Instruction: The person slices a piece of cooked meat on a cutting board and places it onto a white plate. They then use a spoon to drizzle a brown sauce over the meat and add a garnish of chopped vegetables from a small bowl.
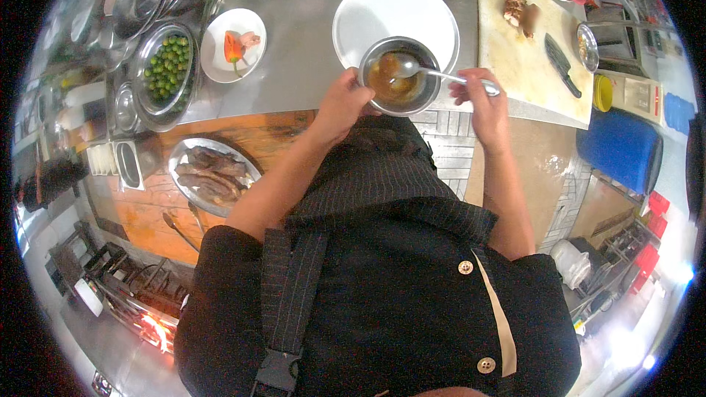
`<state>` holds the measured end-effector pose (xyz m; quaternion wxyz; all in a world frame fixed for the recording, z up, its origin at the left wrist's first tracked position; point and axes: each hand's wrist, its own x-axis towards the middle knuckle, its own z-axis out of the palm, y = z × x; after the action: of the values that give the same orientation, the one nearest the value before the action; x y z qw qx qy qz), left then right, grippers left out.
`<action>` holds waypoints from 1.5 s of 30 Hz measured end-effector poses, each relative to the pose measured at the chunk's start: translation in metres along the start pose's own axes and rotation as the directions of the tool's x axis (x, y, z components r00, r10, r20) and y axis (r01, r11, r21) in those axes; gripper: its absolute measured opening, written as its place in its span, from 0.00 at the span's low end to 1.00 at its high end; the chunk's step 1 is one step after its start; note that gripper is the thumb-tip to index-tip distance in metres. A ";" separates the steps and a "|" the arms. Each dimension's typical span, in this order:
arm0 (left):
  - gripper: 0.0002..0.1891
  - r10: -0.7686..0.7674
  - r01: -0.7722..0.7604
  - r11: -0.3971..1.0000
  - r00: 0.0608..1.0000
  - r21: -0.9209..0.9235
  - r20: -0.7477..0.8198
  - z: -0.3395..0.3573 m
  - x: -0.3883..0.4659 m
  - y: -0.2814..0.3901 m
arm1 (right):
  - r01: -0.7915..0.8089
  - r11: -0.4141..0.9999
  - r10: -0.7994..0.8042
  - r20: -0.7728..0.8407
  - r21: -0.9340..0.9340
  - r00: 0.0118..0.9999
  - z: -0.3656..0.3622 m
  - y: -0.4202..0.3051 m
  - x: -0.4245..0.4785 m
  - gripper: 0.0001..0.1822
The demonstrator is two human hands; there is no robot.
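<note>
My left hand (348, 98) grips the rim of a small metal bowl (429, 96), thumb on the near side. Brown sauce (384, 78) covers part of the bowl's bottom. A metal spoon (449, 76) reaches into the bowl from the right, its handle held in the fingers of my right hand (482, 99). The bowl overlaps the near edge of a large white plate (394, 8) on the steel counter (298, 60).
To the left stand a small white dish (212, 60) with an orange pepper and a metal dish of green round fruits (167, 63). Right lies a cutting board (507, 60) bearing a knife (562, 66) and chopped meat (515, 8). A meat platter (185, 198) rests lower left; flames (154, 331) burn behind it.
</note>
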<state>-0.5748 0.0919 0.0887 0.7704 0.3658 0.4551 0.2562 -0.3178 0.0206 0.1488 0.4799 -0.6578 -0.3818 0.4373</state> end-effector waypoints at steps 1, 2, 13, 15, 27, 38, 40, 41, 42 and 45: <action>0.20 0.019 -0.020 0.998 1.000 -0.054 -0.004 0.001 0.002 -0.003 | 0.014 0.999 -0.016 0.046 0.039 0.999 0.006 -0.001 -0.002 0.12; 0.20 0.039 -0.040 0.993 0.999 -0.108 -0.010 0.001 0.003 -0.006 | -0.027 0.999 0.026 0.047 0.021 0.999 0.000 0.001 -0.003 0.13; 0.19 0.083 -0.083 0.996 0.996 -0.044 -0.012 -0.014 -0.005 -0.005 | 0.038 0.998 -0.038 0.008 -0.041 0.999 0.001 -0.005 0.023 0.12; 0.19 0.092 -0.093 0.995 0.995 -0.032 -0.035 -0.015 -0.006 -0.006 | 0.021 0.993 -0.016 0.041 -0.117 0.999 0.002 -0.010 0.020 0.12; 0.19 0.056 -0.053 0.997 0.996 0.050 -0.062 -0.020 -0.010 0.001 | 0.020 0.993 -0.012 0.067 -0.120 0.998 0.009 -0.017 0.025 0.11; 0.18 0.069 -0.070 0.997 0.995 -0.018 -0.069 -0.014 -0.009 -0.003 | 0.022 0.980 0.004 0.133 -0.195 0.991 0.006 -0.017 0.015 0.13; 0.18 0.053 -0.052 0.998 0.997 0.020 -0.051 -0.010 -0.013 0.004 | 0.040 0.991 -0.030 0.075 -0.130 0.997 0.006 -0.013 0.019 0.12; 0.18 0.046 -0.044 0.998 0.998 0.039 -0.042 -0.009 -0.014 0.006 | 0.051 0.994 -0.046 0.045 -0.098 0.998 0.006 -0.012 0.019 0.12; 0.18 0.056 -0.055 0.998 0.998 0.027 -0.043 -0.011 -0.012 0.003 | 0.042 0.997 -0.032 0.133 -0.070 0.991 0.014 -0.017 0.013 0.12; 0.18 0.082 -0.082 0.997 0.996 0.014 -0.046 -0.014 -0.009 -0.004 | -0.004 0.957 0.027 0.076 -0.289 0.997 -0.005 -0.015 0.021 0.12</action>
<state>-0.5914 0.0883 0.0857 0.7462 0.3825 0.4592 0.2934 -0.3078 0.0424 0.1599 0.3597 -0.7059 -0.4551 0.4066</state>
